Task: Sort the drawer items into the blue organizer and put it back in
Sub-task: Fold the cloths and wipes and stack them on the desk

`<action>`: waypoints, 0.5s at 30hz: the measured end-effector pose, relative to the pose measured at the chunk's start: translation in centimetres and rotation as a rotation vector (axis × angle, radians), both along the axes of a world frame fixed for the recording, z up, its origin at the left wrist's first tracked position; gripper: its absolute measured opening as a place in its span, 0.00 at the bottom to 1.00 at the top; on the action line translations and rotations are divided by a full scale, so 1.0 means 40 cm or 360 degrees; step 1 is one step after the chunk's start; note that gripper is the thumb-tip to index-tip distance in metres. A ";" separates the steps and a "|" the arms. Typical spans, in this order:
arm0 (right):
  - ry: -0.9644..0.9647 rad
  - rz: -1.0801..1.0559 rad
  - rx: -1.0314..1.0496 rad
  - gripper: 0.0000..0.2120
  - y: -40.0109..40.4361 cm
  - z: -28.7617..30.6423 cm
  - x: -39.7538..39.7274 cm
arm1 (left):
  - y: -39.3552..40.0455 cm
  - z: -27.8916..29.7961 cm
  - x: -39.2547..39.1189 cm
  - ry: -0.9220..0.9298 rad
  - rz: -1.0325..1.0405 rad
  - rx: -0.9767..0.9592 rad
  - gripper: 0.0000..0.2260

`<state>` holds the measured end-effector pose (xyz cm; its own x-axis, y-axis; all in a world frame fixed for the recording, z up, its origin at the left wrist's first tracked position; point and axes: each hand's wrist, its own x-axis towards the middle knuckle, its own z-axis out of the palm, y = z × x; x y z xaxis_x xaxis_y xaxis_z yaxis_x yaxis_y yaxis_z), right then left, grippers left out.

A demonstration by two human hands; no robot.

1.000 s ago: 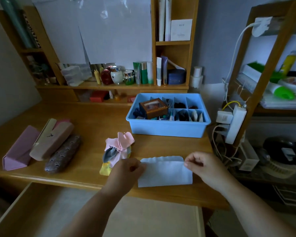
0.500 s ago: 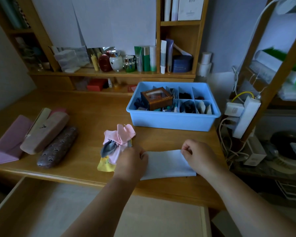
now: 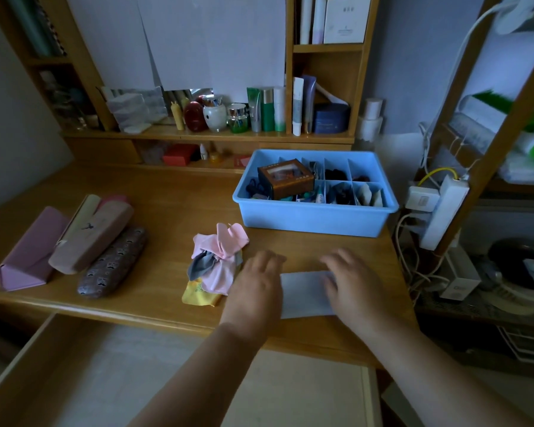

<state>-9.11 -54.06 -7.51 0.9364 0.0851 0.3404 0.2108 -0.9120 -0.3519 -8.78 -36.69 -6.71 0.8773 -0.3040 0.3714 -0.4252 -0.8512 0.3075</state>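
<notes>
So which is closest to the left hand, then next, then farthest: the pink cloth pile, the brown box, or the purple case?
1. Pink cloth pile, just left of the left hand.
2. Brown box, behind, in the blue organizer.
3. Purple case, far left on the desk.

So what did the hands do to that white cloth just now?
Both hands let go of its edges. The left hand and right hand now lie flat on the cloth, which is folded narrower. The cloth pile, cases and organizer stayed put.
</notes>
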 end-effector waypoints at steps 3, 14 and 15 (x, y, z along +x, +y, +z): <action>0.0206 0.0444 0.0100 0.19 0.021 -0.018 -0.038 | -0.036 -0.023 -0.032 0.0125 -0.0315 0.0054 0.20; 0.0610 0.0214 -0.0235 0.29 -0.065 -0.048 -0.069 | 0.084 -0.083 -0.077 0.0297 -0.0211 0.0194 0.26; 0.0483 0.0207 -0.0104 0.29 -0.073 -0.043 -0.078 | 0.093 -0.068 -0.081 0.0277 -0.0249 0.0046 0.26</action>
<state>-12.25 -56.97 -9.21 0.9740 0.2233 0.0378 0.2218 -0.9069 -0.3582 -12.03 -32.97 -9.43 0.8687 -0.4497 0.2078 -0.4954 -0.7887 0.3640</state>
